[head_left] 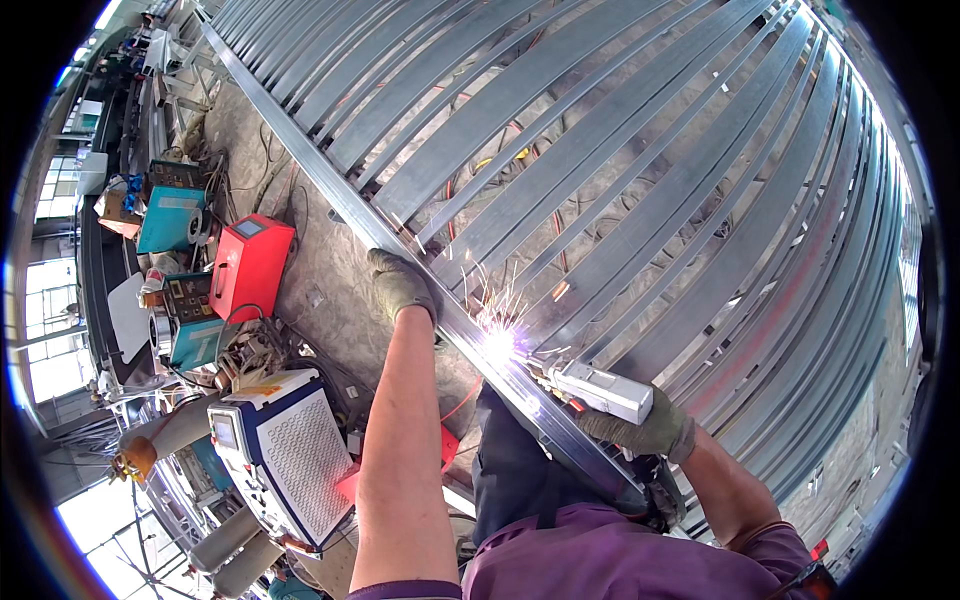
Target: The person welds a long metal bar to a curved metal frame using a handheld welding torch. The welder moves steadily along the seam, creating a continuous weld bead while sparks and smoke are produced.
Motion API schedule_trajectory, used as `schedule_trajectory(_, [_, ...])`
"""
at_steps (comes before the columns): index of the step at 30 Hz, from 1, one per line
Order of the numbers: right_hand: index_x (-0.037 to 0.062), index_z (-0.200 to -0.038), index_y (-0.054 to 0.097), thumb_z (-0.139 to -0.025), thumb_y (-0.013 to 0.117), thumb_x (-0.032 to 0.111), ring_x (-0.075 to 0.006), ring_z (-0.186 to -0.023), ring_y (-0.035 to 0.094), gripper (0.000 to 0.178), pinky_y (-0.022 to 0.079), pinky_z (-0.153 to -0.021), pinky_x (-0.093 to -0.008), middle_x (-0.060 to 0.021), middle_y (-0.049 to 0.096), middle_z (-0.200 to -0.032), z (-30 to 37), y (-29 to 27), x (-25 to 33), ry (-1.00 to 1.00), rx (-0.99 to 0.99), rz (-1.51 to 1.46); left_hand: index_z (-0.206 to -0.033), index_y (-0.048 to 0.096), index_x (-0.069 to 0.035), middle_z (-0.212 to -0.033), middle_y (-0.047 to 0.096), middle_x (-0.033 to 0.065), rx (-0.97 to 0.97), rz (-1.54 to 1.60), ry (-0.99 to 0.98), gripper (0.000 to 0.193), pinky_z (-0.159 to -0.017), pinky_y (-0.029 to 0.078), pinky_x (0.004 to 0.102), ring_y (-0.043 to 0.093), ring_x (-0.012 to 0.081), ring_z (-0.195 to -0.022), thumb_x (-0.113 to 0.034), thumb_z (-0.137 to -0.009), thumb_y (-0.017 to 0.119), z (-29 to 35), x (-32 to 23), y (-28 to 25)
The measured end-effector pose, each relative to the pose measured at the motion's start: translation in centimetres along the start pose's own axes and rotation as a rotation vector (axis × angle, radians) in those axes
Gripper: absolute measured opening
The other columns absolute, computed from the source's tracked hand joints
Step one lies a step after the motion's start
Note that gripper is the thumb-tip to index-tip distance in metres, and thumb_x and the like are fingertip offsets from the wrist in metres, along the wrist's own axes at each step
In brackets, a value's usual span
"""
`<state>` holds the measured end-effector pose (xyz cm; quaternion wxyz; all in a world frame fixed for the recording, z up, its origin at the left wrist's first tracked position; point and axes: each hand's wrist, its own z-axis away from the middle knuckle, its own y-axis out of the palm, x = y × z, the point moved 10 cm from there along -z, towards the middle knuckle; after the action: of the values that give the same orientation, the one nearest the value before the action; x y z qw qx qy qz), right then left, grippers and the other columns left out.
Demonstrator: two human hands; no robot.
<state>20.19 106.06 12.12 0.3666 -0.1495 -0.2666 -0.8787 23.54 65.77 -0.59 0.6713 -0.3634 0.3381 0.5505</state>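
Observation:
My right hand (640, 425), in a grey-green work glove, grips a handheld welding gun (603, 390) with a boxy white body. The gun's tip points at the frame's near rail (548, 418), where a bright white-violet arc throws sparks up over the slats. Farther along, my left hand (402, 284), gloved as well, is closed on the same rail; its fingertips are partly hidden. Long grey metal slats (600, 165) run side by side away from that rail. Glare hides the exact weld spot.
A white-and-blue machine with a perforated panel (305, 465) stands at left, near a red box-shaped machine (252, 265) and teal machines (170, 218). Cables and hoses (560, 215) lie on the concrete floor beneath the slats. My legs (515, 460) are close under the rail.

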Motion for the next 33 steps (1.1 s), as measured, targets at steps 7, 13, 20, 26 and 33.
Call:
schedule_trajectory(7, [0.0073, -0.143, 0.065, -0.093, 0.087, 0.026, -0.0161, -0.124, 0.070, 0.058, 0.058, -0.109, -0.0313, -0.0076, 0.073, -0.136, -0.1, -0.6, 0.4, -0.155, -0.041, 0.278, -0.134, 0.069, 0.002, -0.118, 0.074, 0.0134, -0.036, -0.016, -0.091, 0.081, -0.094, 0.057, 0.0384, 0.070, 0.0243, -0.102, -0.069, -0.110, 0.038, 1.3, -0.4, -0.2])
schedule_trajectory(13, [0.0071, -0.144, 0.065, -0.094, 0.087, 0.025, -0.0161, -0.124, 0.070, 0.057, 0.057, -0.109, -0.0312, -0.0071, 0.074, -0.136, 0.2, -0.3, 0.5, -0.235, -0.017, 0.097, -0.138, 0.068, 0.003, -0.127, 0.074, 0.0170, -0.092, -0.245, 0.010, 0.084, -0.101, 0.055, 0.0398, 0.070, 0.0285, -0.110, -0.069, -0.110, 0.037, 2.1, -2.0, -0.8])
schedule_trajectory(20, [0.0073, -0.144, 0.066, -0.094, 0.087, 0.023, -0.0151, -0.123, 0.070, 0.056, 0.058, -0.107, -0.0314, -0.0068, 0.074, -0.136, 0.7, -0.7, 0.1, -0.170, -0.042, 0.162, -0.143, 0.063, 0.005, -0.134, 0.071, 0.0185, -0.001, -0.217, 0.006, 0.088, -0.102, 0.055, 0.0406, 0.071, 0.0308, -0.108, -0.071, -0.110, 0.031, 2.4, -1.9, 0.2])
schedule_trajectory(26, [0.0098, -0.141, 0.070, -0.092, 0.089, 0.027, -0.0158, -0.119, 0.072, 0.055, 0.058, -0.104, -0.0328, -0.0068, 0.078, -0.129, 0.9, -1.4, -0.3, -0.137, -0.108, 0.283, -0.155, 0.054, 0.001, -0.149, 0.064, 0.0162, 0.044, -0.008, -0.064, 0.085, -0.108, 0.051, 0.0403, 0.064, 0.0274, -0.128, -0.069, -0.109, 0.037, 2.1, -0.8, 0.7])
schedule_trajectory(33, [0.0103, -0.141, 0.070, -0.092, 0.089, 0.030, -0.0162, -0.120, 0.072, 0.055, 0.058, -0.105, -0.0329, -0.0073, 0.077, -0.130, 1.1, -1.3, -0.6, -0.195, -0.101, 0.249, -0.151, 0.058, 0.001, -0.141, 0.067, 0.0141, 0.065, 0.025, -0.049, 0.082, -0.107, 0.051, 0.0374, 0.065, 0.0249, -0.121, -0.068, -0.109, 0.041, 0.7, 0.4, 0.5])
